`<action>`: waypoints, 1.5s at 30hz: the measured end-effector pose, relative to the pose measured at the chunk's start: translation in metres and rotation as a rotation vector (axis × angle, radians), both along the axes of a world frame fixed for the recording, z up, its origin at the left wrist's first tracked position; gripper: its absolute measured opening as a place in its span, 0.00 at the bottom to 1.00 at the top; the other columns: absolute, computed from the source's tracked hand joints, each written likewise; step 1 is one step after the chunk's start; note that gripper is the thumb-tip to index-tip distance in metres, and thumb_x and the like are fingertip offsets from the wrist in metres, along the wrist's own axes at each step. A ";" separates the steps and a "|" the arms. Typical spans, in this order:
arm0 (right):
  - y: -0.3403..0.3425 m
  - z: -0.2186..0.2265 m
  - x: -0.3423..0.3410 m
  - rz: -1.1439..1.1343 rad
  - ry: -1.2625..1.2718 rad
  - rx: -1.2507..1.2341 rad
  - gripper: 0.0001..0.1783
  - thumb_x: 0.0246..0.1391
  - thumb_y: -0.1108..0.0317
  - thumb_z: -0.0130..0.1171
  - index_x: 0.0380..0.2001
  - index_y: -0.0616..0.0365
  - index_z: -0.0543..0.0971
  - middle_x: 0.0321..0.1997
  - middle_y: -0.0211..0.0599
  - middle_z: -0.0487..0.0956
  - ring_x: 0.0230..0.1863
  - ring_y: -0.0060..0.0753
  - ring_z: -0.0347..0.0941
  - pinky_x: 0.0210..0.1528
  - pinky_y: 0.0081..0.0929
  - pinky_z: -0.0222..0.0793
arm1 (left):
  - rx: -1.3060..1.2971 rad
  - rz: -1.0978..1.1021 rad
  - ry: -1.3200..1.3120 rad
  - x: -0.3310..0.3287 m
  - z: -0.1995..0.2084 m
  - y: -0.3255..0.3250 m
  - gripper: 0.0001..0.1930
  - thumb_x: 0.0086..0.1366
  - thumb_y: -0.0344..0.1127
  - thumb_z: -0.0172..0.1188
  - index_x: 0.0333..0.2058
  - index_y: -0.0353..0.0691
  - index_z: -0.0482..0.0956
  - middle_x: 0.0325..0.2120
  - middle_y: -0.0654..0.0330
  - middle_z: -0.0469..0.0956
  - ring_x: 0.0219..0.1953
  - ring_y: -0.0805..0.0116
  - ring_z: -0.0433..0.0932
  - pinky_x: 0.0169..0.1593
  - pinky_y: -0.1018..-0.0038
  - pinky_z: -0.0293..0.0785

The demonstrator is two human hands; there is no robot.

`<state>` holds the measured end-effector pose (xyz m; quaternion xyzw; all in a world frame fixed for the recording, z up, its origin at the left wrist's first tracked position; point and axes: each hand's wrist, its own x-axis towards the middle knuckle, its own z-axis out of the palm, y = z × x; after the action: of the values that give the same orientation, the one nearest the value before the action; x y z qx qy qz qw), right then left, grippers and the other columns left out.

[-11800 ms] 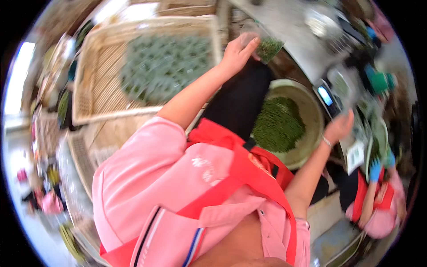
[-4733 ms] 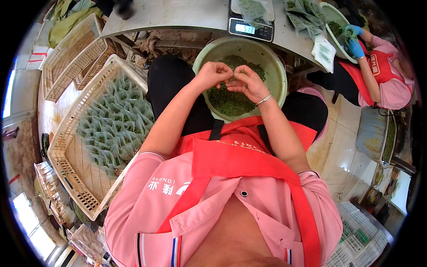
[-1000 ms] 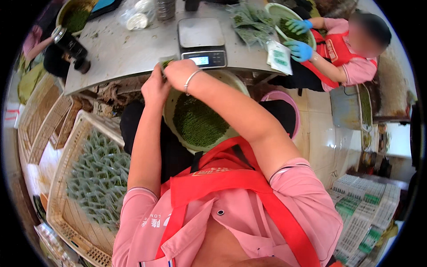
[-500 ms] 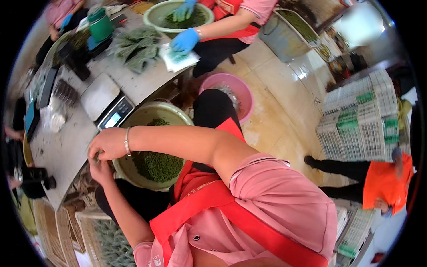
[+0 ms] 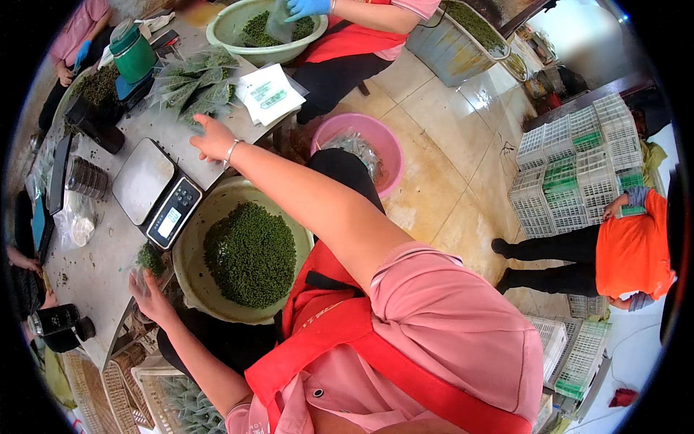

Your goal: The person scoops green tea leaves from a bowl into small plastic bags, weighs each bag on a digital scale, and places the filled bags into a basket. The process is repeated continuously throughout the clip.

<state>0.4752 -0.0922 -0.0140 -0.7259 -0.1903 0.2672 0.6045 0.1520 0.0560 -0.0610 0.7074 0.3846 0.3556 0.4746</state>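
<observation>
My left hand point(image 5: 150, 298), by the table's near edge, is closed on a small clear plastic bag of green peppercorns point(image 5: 150, 258). The filled end of the bag stands up above the fingers. Farther off, my right hand point(image 5: 215, 139) reaches over the table with the index finger stretched out and holds nothing that I can see. Its fingertips are beside a heap of filled clear bags point(image 5: 206, 83). Between the hands lie a digital scale point(image 5: 144, 181) with a bare plate and a large round basin point(image 5: 189, 271) of loose green peppercorns point(image 5: 253, 253).
A stack of white cards point(image 5: 269, 95) lies past the bags. Across the table point(image 5: 90, 304), a co-worker's blue-gloved hand point(image 5: 307, 7) works over another basin point(image 5: 224, 36). A pink tub point(image 5: 394, 155) holds clear bags. White crates point(image 5: 578, 173) stand right, near a person in orange.
My hands were together over the near table edge; now they are apart. The right moved away toward the bag heap, while the left has the filled bag. The co-worker's hand left the cards.
</observation>
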 end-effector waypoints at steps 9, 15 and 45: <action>0.026 -0.023 0.021 -0.171 -0.312 0.054 0.09 0.48 0.71 0.52 0.31 0.55 0.82 0.30 0.38 0.81 0.30 0.31 0.76 0.36 0.29 0.71 | 0.000 0.206 0.328 -0.011 0.020 -0.009 0.33 0.53 0.51 0.65 0.54 0.40 0.69 0.46 0.52 0.75 0.45 0.65 0.75 0.49 0.70 0.70; -0.001 0.071 -0.095 -0.095 -0.447 0.264 0.13 0.54 0.72 0.52 0.44 0.56 0.78 0.32 0.34 0.80 0.18 0.18 0.73 0.22 0.16 0.68 | 0.127 0.073 0.392 -0.002 0.034 -0.016 0.38 0.51 0.64 0.59 0.52 0.41 0.68 0.46 0.56 0.76 0.45 0.59 0.77 0.49 0.67 0.70; -0.098 -0.203 -0.213 1.032 -0.369 -0.612 0.07 0.46 0.74 0.56 0.32 0.59 0.75 0.24 0.43 0.78 0.22 0.38 0.77 0.25 0.32 0.73 | 0.231 1.232 0.678 -0.497 0.148 -0.162 0.25 0.67 0.52 0.43 0.47 0.37 0.74 0.32 0.56 0.81 0.27 0.70 0.81 0.36 0.72 0.73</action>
<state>0.2623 -0.1902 -0.2171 -0.7150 -0.5323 0.4372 0.1194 -0.3453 -0.1057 0.0866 0.4787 0.8008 0.3580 -0.0366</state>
